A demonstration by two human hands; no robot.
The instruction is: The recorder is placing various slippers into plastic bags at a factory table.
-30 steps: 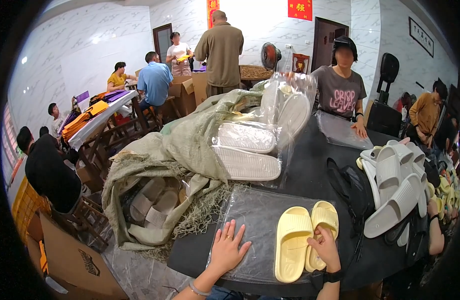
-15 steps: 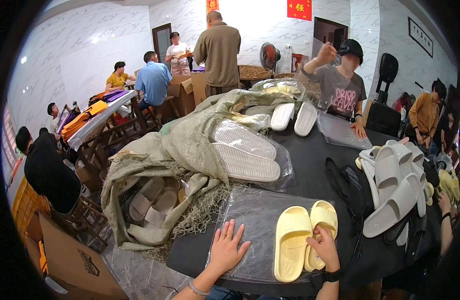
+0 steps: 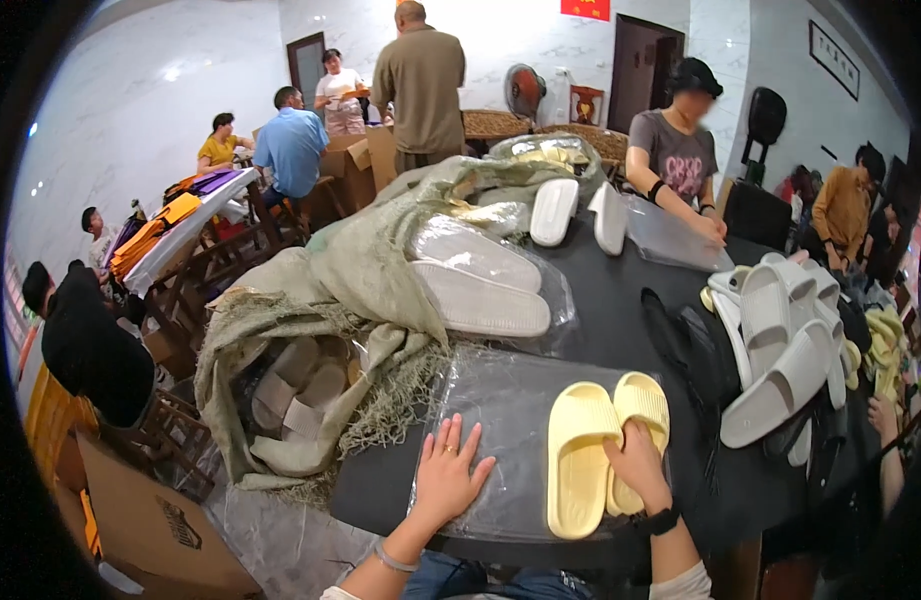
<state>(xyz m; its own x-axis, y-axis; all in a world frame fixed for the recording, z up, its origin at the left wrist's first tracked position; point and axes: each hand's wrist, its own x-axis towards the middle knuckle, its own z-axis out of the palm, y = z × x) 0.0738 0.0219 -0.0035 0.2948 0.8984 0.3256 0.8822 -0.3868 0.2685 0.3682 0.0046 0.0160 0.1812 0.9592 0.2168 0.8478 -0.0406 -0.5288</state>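
My left hand [image 3: 450,470] lies with spread fingers on a clear plastic bag [image 3: 510,400], which is flat on the black table. A pair of pale yellow slide slippers rests on the bag's right part, toes pointing away from me. My right hand [image 3: 640,465] is on the right slipper [image 3: 642,395], its fingers tucked under the strap and hidden, the thumb near the strap's edge. Beside it, touching, lies the left slipper [image 3: 582,480]. Its strap and footbed show fully.
Left of the bag, a frayed woven sack [image 3: 320,285] holds bagged slippers. White bagged slippers [image 3: 480,290] lie beyond. Grey slippers [image 3: 780,340] are piled at right beside a black strapped bag [image 3: 690,350]. Across the table a co-worker [image 3: 675,150] handles a plastic sheet [image 3: 670,230].
My right hand's fingers have gone deeper under the right slipper's strap. My left hand stays on the bag. The co-worker's raised arm has come down to the plastic sheet. The view has shifted slightly.
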